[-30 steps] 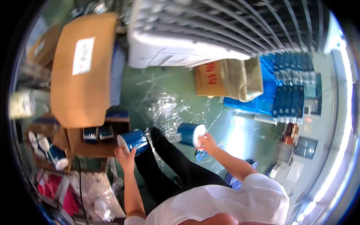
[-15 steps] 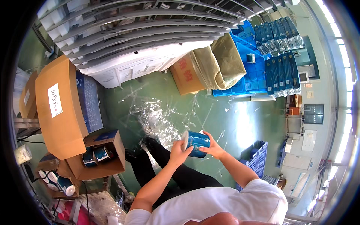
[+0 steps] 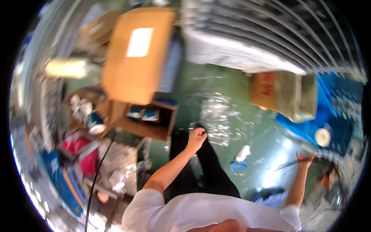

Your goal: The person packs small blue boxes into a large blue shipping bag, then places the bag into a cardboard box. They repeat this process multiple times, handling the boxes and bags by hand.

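Observation:
My left hand [image 3: 196, 139] is above my dark-trousered legs, its fingers curled in, and nothing shows in it. My right hand [image 3: 305, 159] reaches far out to the right with fingers spread, holding nothing. Just beyond its fingertips is a roll or canister [image 3: 322, 137], its pale round end facing me and its dark blue side blurred. It overlaps the blue crates [image 3: 297, 125], and I cannot tell whether it is in the air or resting. Between my hands, a small blue and white piece [image 3: 239, 159] shows against the green floor; its kind is unclear.
On the left stands an open carton [image 3: 145, 131] with blue canisters inside, beneath a large cardboard box [image 3: 133, 58]. White-ended blue canisters [image 3: 94, 123] lie beside it. A lined carton [image 3: 284, 92] stands by the crates. Clear plastic scraps [image 3: 216, 116] litter the floor. A slatted rack [image 3: 262, 34] stands behind.
The blue canister held in both hands has left them; one like it now shows beyond my right hand. My right arm has swung outward, my hands have parted, and the view has turned left.

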`<state>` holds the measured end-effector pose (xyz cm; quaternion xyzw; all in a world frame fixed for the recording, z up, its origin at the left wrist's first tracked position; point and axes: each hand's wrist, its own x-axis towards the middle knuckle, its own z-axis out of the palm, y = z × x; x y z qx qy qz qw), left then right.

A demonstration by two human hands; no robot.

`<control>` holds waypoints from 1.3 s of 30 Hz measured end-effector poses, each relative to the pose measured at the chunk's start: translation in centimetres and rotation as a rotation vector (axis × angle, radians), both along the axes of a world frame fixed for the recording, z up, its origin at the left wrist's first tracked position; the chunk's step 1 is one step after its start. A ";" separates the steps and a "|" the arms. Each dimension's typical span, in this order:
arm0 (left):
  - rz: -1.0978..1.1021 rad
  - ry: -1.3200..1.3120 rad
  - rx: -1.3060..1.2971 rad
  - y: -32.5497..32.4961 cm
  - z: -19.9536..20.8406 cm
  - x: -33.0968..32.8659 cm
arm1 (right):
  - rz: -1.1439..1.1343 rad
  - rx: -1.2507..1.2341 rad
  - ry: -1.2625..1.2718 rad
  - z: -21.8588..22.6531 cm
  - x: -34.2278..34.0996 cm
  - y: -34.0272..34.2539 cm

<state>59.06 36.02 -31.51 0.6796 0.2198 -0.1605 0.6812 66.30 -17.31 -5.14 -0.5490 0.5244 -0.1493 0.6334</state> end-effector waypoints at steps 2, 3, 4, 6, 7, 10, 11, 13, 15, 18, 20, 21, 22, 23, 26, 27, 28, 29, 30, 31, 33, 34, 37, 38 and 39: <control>0.146 -0.005 0.391 8.8 -2.6 -0.5 | 0.191 0.148 0.248 -5.4 -3.7 3.2; 0.206 0.037 0.482 13.8 -3.5 0.1 | 0.370 0.260 0.336 -8.5 -6.3 5.3; 0.252 0.078 0.676 18.1 -6.0 -0.8 | 0.892 0.344 0.324 -11.6 -8.7 7.0; 0.295 0.232 0.946 23.6 -8.7 -0.8 | 0.819 0.563 0.574 -12.6 -7.3 19.2; 0.291 0.325 1.012 25.9 -8.8 -0.1 | 0.846 0.697 0.645 -13.6 -8.1 23.3; -0.006 0.681 1.136 31.5 -12.7 0.5 | 1.101 0.881 0.769 -15.5 -9.6 32.0; -0.133 0.784 1.160 33.1 -14.8 -0.1 | 1.204 0.887 0.798 -16.1 -9.3 34.3; -0.278 0.856 1.158 34.4 -16.3 1.2 | 1.340 0.867 0.761 -17.5 -8.6 37.6; -0.423 0.942 1.189 35.5 -18.2 2.0 | 1.404 0.852 0.714 -19.8 -8.5 39.7; -0.423 0.728 1.145 37.8 -22.4 0.7 | 1.441 0.842 0.624 -24.2 -8.8 41.7; -0.422 0.604 1.076 40.8 -26.0 -2.7 | 1.686 0.706 0.509 -27.3 -8.8 43.2; -0.394 0.583 1.034 41.2 -26.6 -3.7 | 1.793 0.637 0.437 -28.3 -8.9 44.3; -0.302 0.635 0.982 40.1 -26.0 -2.8 | 1.746 0.661 0.410 -28.8 -9.0 45.6; -0.208 0.682 0.935 38.8 -24.8 -1.4 | 1.700 0.681 0.374 -29.3 -9.0 47.1; -0.235 0.788 1.134 36.8 -22.5 -0.7 | 1.710 0.610 0.338 -29.1 -7.6 51.4; -0.215 0.799 1.143 36.8 -22.6 -1.2 | 1.736 0.566 0.345 -28.6 -7.0 52.7; -0.137 0.790 1.153 36.4 -22.0 -1.1 | 1.722 0.522 0.316 -27.9 -6.4 53.9; -0.048 0.785 1.160 35.9 -20.8 -0.2 | 1.731 0.509 0.268 -28.1 -5.9 54.7; 0.043 0.781 1.167 35.5 -19.4 0.6 | 1.741 0.497 0.219 -28.5 -5.7 55.3; 0.060 0.756 1.169 35.0 -17.1 0.7 | 1.740 0.498 0.183 -28.4 -6.0 55.9; 0.117 0.694 1.185 34.6 -13.1 1.5 | 1.659 0.540 0.144 -29.2 -6.0 57.6; 0.170 0.557 1.162 34.7 -11.7 0.4 | 1.645 0.428 0.087 -28.8 -5.1 58.3; 0.360 0.039 -0.098 32.7 -5.3 -3.1 | 1.533 0.422 0.029 -27.5 -2.9 59.4; 0.224 -0.010 -0.273 30.6 -3.3 -3.5 | 1.461 0.640 0.093 -27.0 -2.5 58.8; 0.051 -0.061 -0.364 28.2 -1.3 -2.8 | 1.378 0.849 0.158 -26.7 -1.9 58.1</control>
